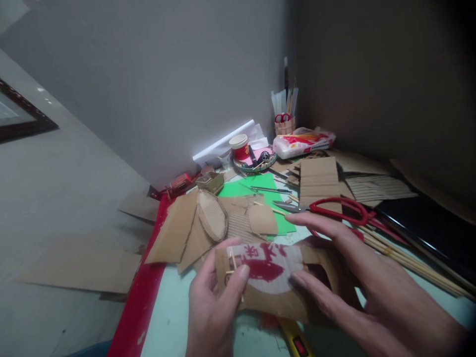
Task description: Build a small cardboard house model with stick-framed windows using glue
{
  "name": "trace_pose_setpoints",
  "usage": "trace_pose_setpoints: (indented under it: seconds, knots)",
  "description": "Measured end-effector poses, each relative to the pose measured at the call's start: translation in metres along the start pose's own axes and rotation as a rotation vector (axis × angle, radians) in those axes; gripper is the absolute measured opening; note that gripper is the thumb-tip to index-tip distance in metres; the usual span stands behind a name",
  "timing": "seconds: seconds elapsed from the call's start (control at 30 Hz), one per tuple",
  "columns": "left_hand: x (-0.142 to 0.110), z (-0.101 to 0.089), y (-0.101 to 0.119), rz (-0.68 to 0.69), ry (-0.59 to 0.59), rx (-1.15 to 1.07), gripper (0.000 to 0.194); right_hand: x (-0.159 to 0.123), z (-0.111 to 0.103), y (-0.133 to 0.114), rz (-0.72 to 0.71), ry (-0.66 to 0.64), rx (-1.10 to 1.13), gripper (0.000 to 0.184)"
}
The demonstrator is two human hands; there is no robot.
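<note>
A bent piece of printed cardboard [273, 302], with a white patch, dark red print and a cut opening near its right end, is held over the table. My left hand [219, 297] pinches its left end, thumb on the front face, beside thin wooden sticks at that edge. My right hand [372, 277] is at the right end with thumb and index finger spread wide. Its thumb tip lies at or just over the printed face; the other fingers are hidden. A yellow-handled tool [295, 339] lies partly hidden below the cardboard.
Red-handled scissors [338, 203], bundled wooden sticks [409, 263] and a black glossy object [431, 228] lie to the right. Cardboard scraps [171, 228], an oval cardboard tray [211, 215] and green paper [267, 183] are ahead. A paper cup [239, 148] stands near the wall.
</note>
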State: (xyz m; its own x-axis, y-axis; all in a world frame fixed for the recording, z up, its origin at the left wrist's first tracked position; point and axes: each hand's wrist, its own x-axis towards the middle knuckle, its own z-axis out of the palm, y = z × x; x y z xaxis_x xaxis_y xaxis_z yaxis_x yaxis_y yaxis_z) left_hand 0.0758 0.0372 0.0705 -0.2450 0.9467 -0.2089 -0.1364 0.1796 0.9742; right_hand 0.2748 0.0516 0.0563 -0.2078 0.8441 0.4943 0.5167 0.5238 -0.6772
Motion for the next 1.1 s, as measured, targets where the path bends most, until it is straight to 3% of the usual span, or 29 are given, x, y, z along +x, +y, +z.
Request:
trace_pose_setpoints:
  seconds: [0.3, 0.57, 0.67, 0.97, 1.1]
  knots:
    - [0.001, 0.001, -0.001, 0.01, 0.051, 0.035, 0.057, 0.0, 0.002, 0.005, -0.004, 0.042, -0.042, 0.049]
    - [-0.003, 0.002, 0.0, -0.026, -0.051, -0.066, 0.052, 0.004, 0.002, 0.002, -0.018, -0.028, 0.113, 0.051]
    - [-0.004, 0.002, 0.001, -0.034, -0.078, -0.15, 0.049, 0.006, 0.002, -0.002, 0.0, 0.004, 0.088, 0.047]
    - [-0.007, 0.011, 0.001, 0.065, 0.035, -0.139, 0.047, 0.009, 0.0, -0.001, -0.015, 0.031, 0.091, 0.04]
    - [-0.01, 0.015, 0.001, -0.003, 0.025, -0.25, 0.049, 0.01, 0.001, -0.002, 0.014, 0.033, 0.098, 0.041]
